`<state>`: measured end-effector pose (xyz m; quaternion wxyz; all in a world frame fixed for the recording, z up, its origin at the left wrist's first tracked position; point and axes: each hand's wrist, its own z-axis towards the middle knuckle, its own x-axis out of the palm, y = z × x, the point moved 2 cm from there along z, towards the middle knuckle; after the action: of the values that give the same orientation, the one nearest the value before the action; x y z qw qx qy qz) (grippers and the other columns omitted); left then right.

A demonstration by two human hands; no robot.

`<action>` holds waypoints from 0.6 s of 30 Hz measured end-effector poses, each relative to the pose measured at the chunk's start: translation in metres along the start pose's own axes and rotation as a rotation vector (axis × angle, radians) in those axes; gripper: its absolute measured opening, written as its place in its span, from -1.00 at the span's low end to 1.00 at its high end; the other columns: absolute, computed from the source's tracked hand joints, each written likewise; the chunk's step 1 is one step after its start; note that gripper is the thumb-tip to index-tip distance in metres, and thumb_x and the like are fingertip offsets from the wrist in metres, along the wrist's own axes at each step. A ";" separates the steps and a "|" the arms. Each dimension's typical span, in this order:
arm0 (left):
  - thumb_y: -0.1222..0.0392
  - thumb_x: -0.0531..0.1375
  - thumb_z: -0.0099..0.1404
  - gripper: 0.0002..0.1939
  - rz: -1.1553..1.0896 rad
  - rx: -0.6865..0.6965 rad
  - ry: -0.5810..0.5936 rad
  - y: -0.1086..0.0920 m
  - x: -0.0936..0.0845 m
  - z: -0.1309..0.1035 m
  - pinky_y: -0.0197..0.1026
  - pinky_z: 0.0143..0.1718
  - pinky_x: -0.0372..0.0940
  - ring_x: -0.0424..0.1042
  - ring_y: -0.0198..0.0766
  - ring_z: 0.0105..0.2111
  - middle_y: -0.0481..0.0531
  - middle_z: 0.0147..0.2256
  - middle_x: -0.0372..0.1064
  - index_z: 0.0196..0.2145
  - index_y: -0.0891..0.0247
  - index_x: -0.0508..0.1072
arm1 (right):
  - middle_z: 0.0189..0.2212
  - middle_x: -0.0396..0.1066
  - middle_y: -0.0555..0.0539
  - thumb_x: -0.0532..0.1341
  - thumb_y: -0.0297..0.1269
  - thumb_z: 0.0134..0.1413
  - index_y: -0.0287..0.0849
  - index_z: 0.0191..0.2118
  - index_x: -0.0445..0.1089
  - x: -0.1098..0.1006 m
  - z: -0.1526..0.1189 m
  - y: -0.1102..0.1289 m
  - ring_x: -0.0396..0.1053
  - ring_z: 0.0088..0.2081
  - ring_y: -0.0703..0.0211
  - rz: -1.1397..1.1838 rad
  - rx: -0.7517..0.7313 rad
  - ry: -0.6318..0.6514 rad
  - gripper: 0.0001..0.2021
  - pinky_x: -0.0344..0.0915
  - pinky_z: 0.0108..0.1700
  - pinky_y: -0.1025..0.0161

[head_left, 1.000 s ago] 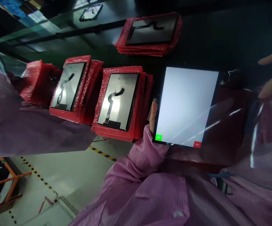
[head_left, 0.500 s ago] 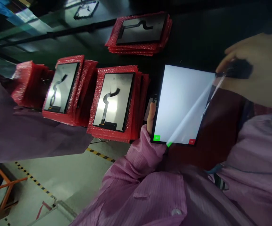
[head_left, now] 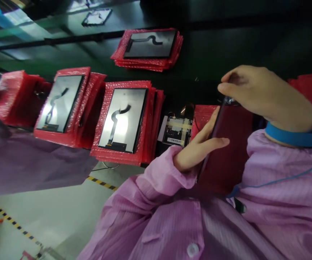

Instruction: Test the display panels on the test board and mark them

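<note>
My left hand (head_left: 199,148) grips a thin tablet screen (head_left: 211,139) by its lower side, thumb on one face and fingers on the other. The screen is tilted almost edge-on, so its lit face is hidden. At its top end my right hand (head_left: 264,94) is bent over with thumb and forefinger close together. A small shiny bit of clear film (head_left: 231,101) shows under those fingers; most of it is hidden. Just left of my left hand lies an opened device (head_left: 178,129) with a circuit board, tape strips and a barcode label.
Display panels with ribbon cables top red bubble-wrap stacks on the left (head_left: 61,104), nearer (head_left: 123,119) and behind (head_left: 150,43). More red bubble wrap (head_left: 12,95) is at far left beside another person's sleeve (head_left: 36,162). A dark red surface (head_left: 226,166) lies below my hands.
The screen has turned from facing me, lit white, to nearly edge-on. My right hand has moved left to its top end with the film. The opened device now shows.
</note>
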<state>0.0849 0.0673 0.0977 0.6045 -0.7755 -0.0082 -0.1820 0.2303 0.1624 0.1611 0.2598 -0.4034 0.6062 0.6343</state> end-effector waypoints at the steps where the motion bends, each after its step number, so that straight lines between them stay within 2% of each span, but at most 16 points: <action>1: 0.11 0.31 0.20 -0.43 -0.002 0.025 0.071 0.000 0.006 0.002 0.08 0.34 0.12 0.11 0.04 0.36 -0.12 0.26 0.29 0.17 0.05 0.41 | -0.18 0.52 -0.10 0.17 -0.05 0.22 -0.11 -0.10 0.45 -0.002 0.001 -0.005 0.43 -0.22 0.12 0.009 0.010 0.011 -0.71 0.25 -0.19 0.13; 3: 0.04 0.20 0.33 -0.52 0.042 0.120 0.105 0.001 0.008 0.001 0.01 0.37 0.06 0.08 -0.03 0.38 -0.07 0.31 0.23 0.19 0.10 0.39 | -0.18 0.53 -0.10 0.19 -0.08 0.20 -0.13 -0.11 0.47 -0.003 0.002 -0.014 0.43 -0.24 0.16 0.027 0.009 0.014 -0.73 0.27 -0.20 0.14; 5: -0.02 0.05 0.45 -0.58 0.207 0.249 0.011 0.008 -0.004 -0.006 -0.04 0.30 0.17 0.24 -0.07 0.29 0.05 0.24 0.32 0.14 0.16 0.43 | -0.21 0.53 -0.09 0.20 -0.09 0.20 -0.14 -0.12 0.48 -0.002 0.004 -0.021 0.42 -0.26 0.16 0.037 -0.007 0.005 -0.73 0.30 -0.18 0.11; 7: 0.01 -0.02 0.49 -0.61 0.524 0.374 -0.153 0.019 -0.027 -0.018 -0.08 0.09 0.33 0.45 -0.10 0.05 0.15 0.04 0.47 0.05 0.21 0.47 | -0.29 0.52 -0.05 0.23 -0.12 0.18 -0.15 -0.17 0.49 0.001 0.007 -0.025 0.42 -0.28 0.15 0.053 -0.035 -0.044 -0.77 0.34 -0.13 0.07; 10: 0.18 0.00 0.48 -0.70 1.159 0.488 -0.363 0.045 -0.063 -0.035 -0.16 -0.20 0.36 0.51 -0.17 -0.26 0.14 -0.24 0.53 -0.07 0.29 0.49 | -0.41 0.44 0.01 0.27 -0.15 0.15 -0.15 -0.25 0.48 0.005 0.011 -0.030 0.44 -0.26 0.12 0.093 -0.082 -0.091 -0.82 0.37 -0.02 -0.04; 13: 0.25 -0.01 0.46 -0.69 1.600 0.508 -0.350 0.070 -0.083 -0.039 -0.17 -0.35 0.30 0.47 -0.18 -0.39 0.10 -0.36 0.49 0.00 0.34 0.47 | -0.40 0.43 0.00 0.27 -0.15 0.16 -0.18 -0.27 0.47 0.006 0.013 -0.031 0.46 -0.18 0.04 0.093 -0.078 -0.069 -0.81 0.35 0.05 -0.12; 16: 0.26 0.00 0.45 -0.64 1.797 0.526 -0.282 0.082 -0.086 -0.038 -0.14 -0.39 0.26 0.44 -0.17 -0.42 0.05 -0.42 0.43 0.10 0.30 0.44 | -0.33 0.44 -0.04 0.24 -0.13 0.19 -0.19 -0.24 0.47 0.004 0.012 -0.028 0.45 -0.08 -0.02 0.096 -0.073 -0.057 -0.78 0.32 0.09 -0.14; 18: 0.27 0.02 0.43 -0.61 1.858 0.503 -0.256 0.084 -0.084 -0.037 -0.13 -0.40 0.24 0.44 -0.17 -0.41 0.03 -0.42 0.41 0.15 0.24 0.42 | -0.35 0.44 -0.05 0.25 -0.15 0.18 -0.21 -0.23 0.47 0.003 0.010 -0.026 0.45 -0.13 -0.03 0.070 -0.042 -0.067 -0.79 0.34 0.05 -0.19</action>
<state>0.0163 0.0274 0.0018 0.6500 -0.3349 0.5029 0.4608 0.2479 0.1749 0.1436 0.2491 -0.3659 0.5973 0.6688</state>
